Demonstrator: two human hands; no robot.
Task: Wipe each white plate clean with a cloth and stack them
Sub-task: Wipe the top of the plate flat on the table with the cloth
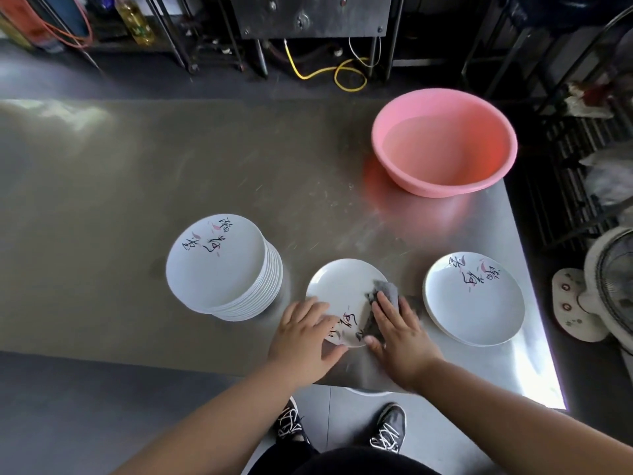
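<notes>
Right hand (397,332) presses the grey cloth (385,296) flat-fingered on the middle plate (339,293); left hand (305,337) steadies its near rim, fingers spread. The short pile (474,298) lies right, nearer the cloth hand; the tall stack (219,265) left.

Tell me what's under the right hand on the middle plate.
A grey cloth lies under the right hand, pressed flat onto the middle plate. The hand covers most of the cloth, so the plate surface beneath cannot be seen.

Plate (342,296) print part-hidden by hands; fan (613,289) cut off.
</notes>
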